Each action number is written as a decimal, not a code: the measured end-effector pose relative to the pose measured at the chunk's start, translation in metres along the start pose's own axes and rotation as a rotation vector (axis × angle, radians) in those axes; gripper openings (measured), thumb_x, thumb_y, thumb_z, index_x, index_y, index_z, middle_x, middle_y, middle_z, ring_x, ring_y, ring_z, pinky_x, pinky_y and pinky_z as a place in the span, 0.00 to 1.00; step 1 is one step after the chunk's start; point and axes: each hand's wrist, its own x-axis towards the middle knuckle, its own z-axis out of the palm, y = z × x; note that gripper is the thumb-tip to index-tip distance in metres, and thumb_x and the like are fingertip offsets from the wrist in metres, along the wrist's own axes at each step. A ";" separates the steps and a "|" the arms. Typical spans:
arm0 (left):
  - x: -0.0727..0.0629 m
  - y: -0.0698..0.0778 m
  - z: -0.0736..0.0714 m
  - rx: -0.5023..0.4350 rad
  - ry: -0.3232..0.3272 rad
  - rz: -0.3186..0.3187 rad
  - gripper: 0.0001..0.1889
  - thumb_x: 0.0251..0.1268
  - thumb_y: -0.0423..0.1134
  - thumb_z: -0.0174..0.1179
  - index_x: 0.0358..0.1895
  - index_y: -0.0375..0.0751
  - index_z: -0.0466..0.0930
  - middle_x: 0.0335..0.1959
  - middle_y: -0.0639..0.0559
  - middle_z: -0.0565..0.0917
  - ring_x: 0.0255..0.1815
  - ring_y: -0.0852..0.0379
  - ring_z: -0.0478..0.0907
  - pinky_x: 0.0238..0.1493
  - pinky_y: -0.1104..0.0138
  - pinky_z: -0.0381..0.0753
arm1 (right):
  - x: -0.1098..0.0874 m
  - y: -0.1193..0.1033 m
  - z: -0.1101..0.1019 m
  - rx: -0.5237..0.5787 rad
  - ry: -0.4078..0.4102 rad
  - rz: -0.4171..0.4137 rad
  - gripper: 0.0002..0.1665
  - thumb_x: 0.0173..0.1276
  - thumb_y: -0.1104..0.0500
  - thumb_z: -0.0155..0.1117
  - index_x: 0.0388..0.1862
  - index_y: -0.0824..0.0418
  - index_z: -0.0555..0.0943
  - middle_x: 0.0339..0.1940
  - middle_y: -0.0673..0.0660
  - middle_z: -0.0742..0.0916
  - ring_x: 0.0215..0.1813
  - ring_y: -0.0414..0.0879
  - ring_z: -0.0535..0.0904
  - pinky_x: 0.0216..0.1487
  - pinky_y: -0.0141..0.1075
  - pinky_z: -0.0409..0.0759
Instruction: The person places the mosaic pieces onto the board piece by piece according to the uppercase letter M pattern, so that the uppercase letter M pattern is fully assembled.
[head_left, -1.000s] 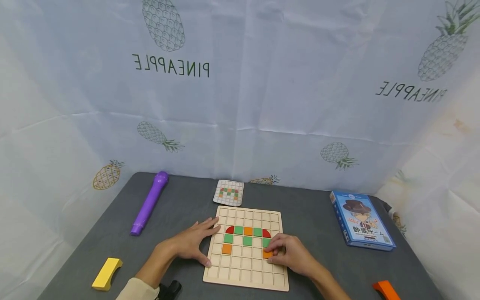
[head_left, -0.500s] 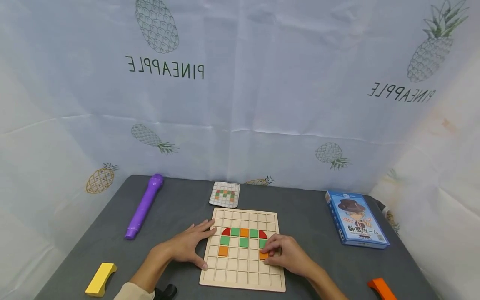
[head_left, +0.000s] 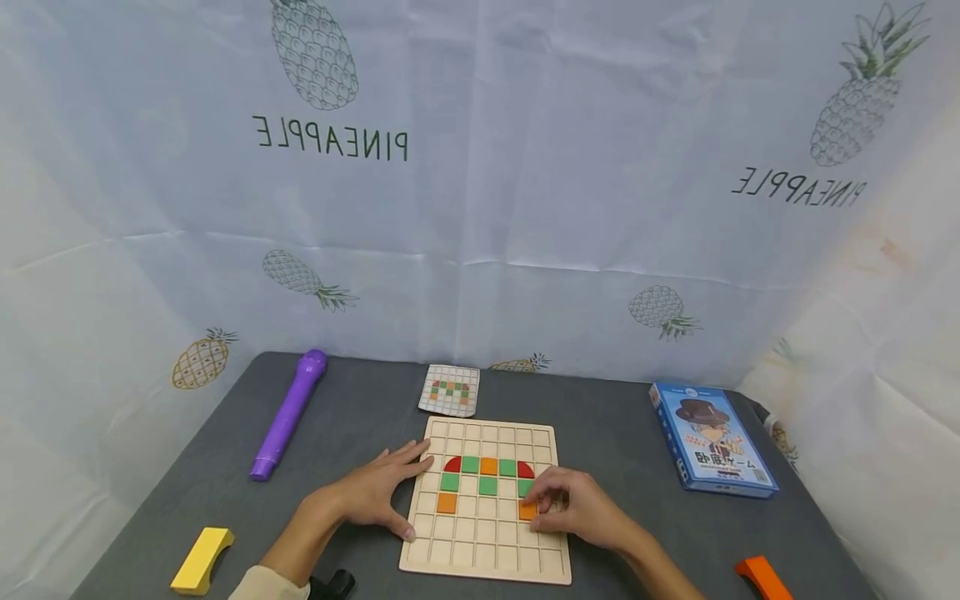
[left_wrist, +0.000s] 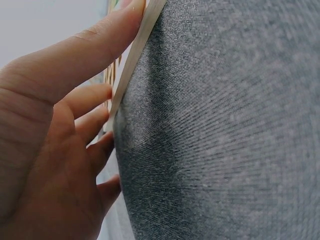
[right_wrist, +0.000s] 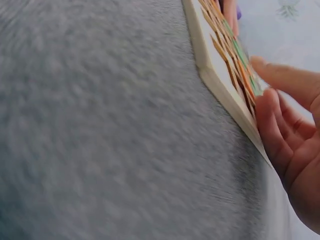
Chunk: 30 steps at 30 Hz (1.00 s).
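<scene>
A pale wooden grid board point(head_left: 486, 553) lies on the grey table, with red, green and orange tiles set in its cells. At its left edge my left hand point(head_left: 367, 492) rests with fingers spread, the thumb on the rim near the front corner. In the left wrist view the thumb point(left_wrist: 100, 47) lies against the board's side. My right hand point(head_left: 573, 504) reaches over the right part of the board, thumb and index finger at an orange square tile point(head_left: 527, 510). In the right wrist view its curled fingers point(right_wrist: 272, 125) sit low at the board's edge.
Behind the board lies a small pattern card point(head_left: 450, 390). A purple microphone-shaped stick point(head_left: 288, 414) lies at the back left, a yellow arched block point(head_left: 201, 560) at the front left. On the right are a blue game box point(head_left: 714, 442) and an orange arched block point(head_left: 763, 577).
The head view has shifted a little, so everything appears slightly further left. Both hands keep their places on the board, and the tiles look the same.
</scene>
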 end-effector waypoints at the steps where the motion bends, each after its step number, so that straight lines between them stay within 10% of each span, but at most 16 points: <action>1: 0.000 0.000 0.000 0.001 0.000 0.001 0.58 0.44 0.53 0.81 0.79 0.37 0.60 0.85 0.39 0.51 0.85 0.32 0.46 0.79 0.31 0.45 | -0.001 0.000 -0.002 0.007 0.003 -0.005 0.14 0.61 0.56 0.78 0.45 0.56 0.89 0.42 0.59 0.87 0.36 0.40 0.81 0.37 0.28 0.80; 12: -0.001 -0.001 0.001 -0.003 -0.002 0.000 0.58 0.44 0.54 0.81 0.80 0.38 0.60 0.85 0.39 0.51 0.85 0.32 0.46 0.79 0.32 0.45 | -0.002 -0.004 -0.021 -0.077 0.095 -0.017 0.14 0.68 0.53 0.72 0.50 0.56 0.87 0.42 0.59 0.87 0.36 0.33 0.76 0.31 0.28 0.77; 30: -0.006 -0.004 0.006 0.057 0.055 -0.013 0.57 0.41 0.59 0.80 0.78 0.42 0.65 0.85 0.44 0.54 0.85 0.36 0.50 0.79 0.33 0.49 | -0.011 0.005 -0.047 -0.373 0.290 0.036 0.27 0.65 0.51 0.75 0.62 0.54 0.83 0.63 0.54 0.82 0.60 0.55 0.80 0.51 0.41 0.84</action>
